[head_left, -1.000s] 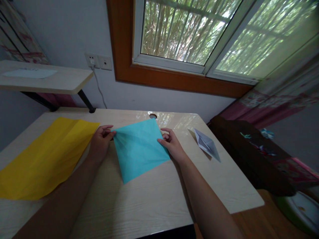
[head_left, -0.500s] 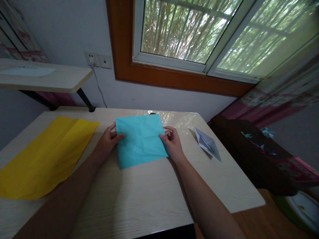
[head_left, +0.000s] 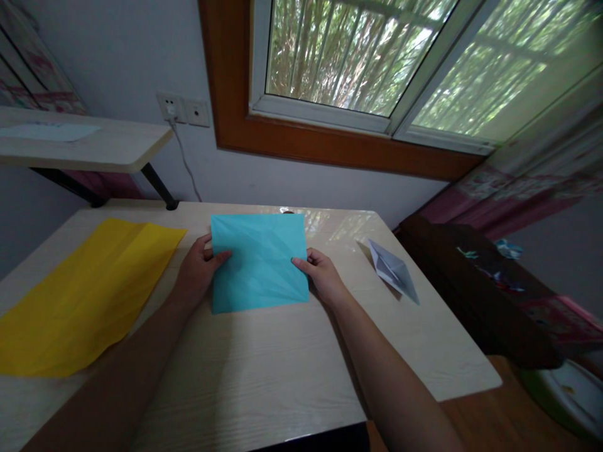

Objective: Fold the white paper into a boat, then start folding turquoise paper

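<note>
A creased sheet of light-blue paper [head_left: 260, 267] is held up over the desk, facing me. My left hand [head_left: 196, 263] pinches its left edge, thumb on the front and fingers behind. On the opposite edge my right hand [head_left: 321, 271] grips it the same way, the thumb lying on the front. To the left, a large yellow sheet of paper [head_left: 89, 301] lies on the desk. A folded white paper piece [head_left: 392, 270] rests to the right of my right hand.
The pale wooden desk [head_left: 277, 370] ends in a rounded corner at right. A raised shelf [head_left: 136, 147] on black legs stands back left, with a paper [head_left: 51, 130] on it. Behind are a wall socket with a plugged cable [head_left: 186, 160] and a window. Dark furniture [head_left: 471, 282] stands right.
The blue sheet has shifted slightly left and turned to sit more level, with its creases showing differently. Both hands still hold its side edges; my right hand has moved a little left and down.
</note>
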